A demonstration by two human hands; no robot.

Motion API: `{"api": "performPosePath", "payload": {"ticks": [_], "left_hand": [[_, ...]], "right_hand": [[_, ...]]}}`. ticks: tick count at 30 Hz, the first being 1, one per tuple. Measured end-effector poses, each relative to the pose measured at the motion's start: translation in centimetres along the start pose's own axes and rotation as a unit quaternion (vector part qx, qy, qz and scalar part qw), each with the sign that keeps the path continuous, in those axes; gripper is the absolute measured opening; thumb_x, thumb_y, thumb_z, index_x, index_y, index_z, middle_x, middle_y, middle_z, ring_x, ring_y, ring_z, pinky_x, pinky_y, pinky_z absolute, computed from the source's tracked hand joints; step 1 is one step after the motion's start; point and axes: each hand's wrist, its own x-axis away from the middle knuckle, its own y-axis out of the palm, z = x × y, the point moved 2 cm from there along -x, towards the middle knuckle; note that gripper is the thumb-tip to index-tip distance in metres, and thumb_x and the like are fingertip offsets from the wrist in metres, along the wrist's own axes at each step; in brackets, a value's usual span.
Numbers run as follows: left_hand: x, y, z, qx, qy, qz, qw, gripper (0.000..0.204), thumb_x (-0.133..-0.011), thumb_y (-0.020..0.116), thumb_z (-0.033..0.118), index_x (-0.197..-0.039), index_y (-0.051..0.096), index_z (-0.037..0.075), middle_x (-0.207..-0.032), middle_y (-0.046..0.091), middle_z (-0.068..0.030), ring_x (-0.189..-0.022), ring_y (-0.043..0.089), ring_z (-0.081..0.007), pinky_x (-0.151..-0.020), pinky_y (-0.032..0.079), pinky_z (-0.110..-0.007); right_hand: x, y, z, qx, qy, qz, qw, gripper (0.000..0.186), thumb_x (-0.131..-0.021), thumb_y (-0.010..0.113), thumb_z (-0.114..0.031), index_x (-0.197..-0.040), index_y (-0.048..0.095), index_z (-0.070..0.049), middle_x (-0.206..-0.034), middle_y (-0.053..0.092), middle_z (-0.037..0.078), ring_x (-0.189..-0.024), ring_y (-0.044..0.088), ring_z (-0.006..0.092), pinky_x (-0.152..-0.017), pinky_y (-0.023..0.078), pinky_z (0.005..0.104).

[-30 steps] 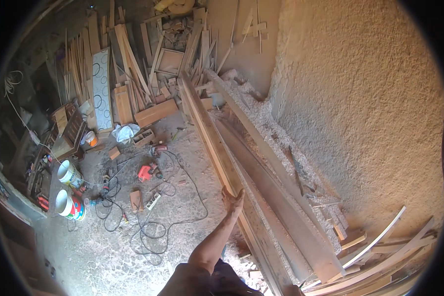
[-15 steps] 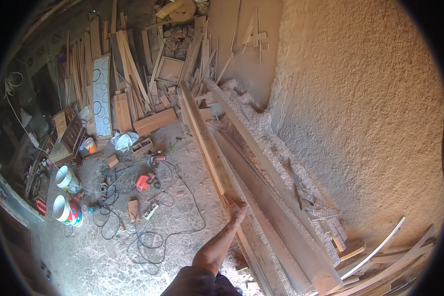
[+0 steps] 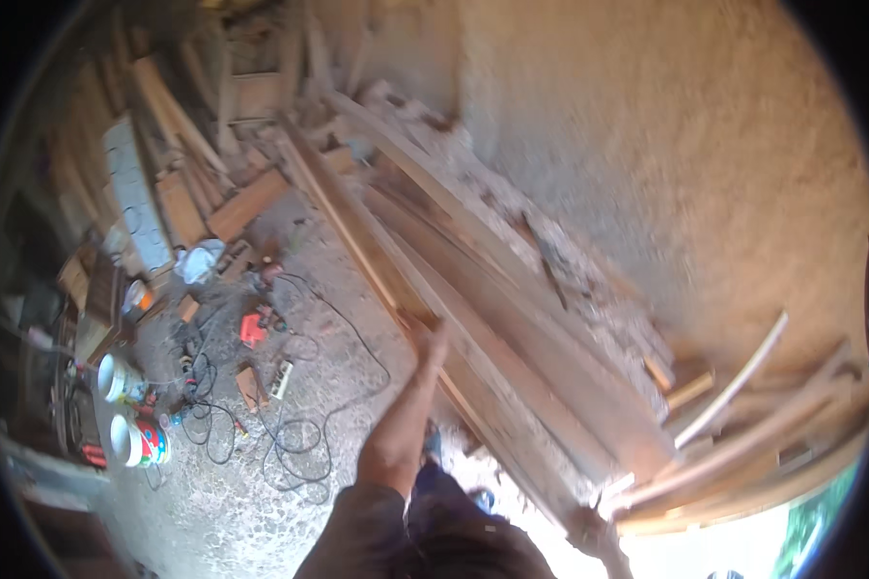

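Observation:
A long wooden plank [image 3: 473, 393] runs slantwise from the far pile toward me. My left hand [image 3: 429, 340] is closed over it about midway, with the fingers at its left edge. Down at the near end, my right hand [image 3: 591, 531] looks dark and blurred, closed around the end of the same plank. Close beside it on the right lies a wide brown board [image 3: 521, 343]. Another long board [image 3: 434, 188] slants along the wall side.
Wood shavings [image 3: 512, 207] lie along the rough wall [image 3: 666, 145]. Cables [image 3: 299, 449], a red power tool [image 3: 252, 329] and a power strip [image 3: 281, 379] are on the floor to the left, near two white buckets [image 3: 124, 378]. Upright offcuts [image 3: 174, 116] lean at the back. Curved strips [image 3: 743, 386] lie at right.
My view has turned, so the scene sits further left and up. My right hand has come into view at the plank's near end. The left hand stays on the plank.

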Motion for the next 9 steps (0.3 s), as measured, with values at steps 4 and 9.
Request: {"api": "performPosePath", "payload": {"ticks": [4,9], "left_hand": [[-0.9,-1.8,0.0,0.0,0.042,0.035,0.998,0.095,-0.079,0.072,0.019,-0.145,0.012,-0.013,-0.137,0.035,-0.0348,-0.128,0.04,-0.047,-0.112,0.037,-0.049],[0.3,-0.7,3.0,-0.071,-0.028,0.01,0.997,0.095,-0.077,0.074,0.021,-0.147,0.018,-0.009,-0.141,0.035,-0.0338,-0.126,0.047,-0.0424,-0.106,0.043,-0.047]], "right_hand": [[-2.6,-3.8,-1.4,-0.186,0.268,-0.144,0.934,0.07,-0.073,0.076,-0.026,-0.134,0.043,-0.013,-0.116,0.064,0.016,-0.1,0.065,0.0394,-0.082,0.054,0.0465],[-0.7,-2.8,-1.6,-0.204,0.249,-0.11,0.94,0.073,-0.073,0.076,-0.027,-0.135,0.042,-0.013,-0.119,0.062,0.02,-0.108,0.063,0.0382,-0.09,0.053,0.0445]]}}
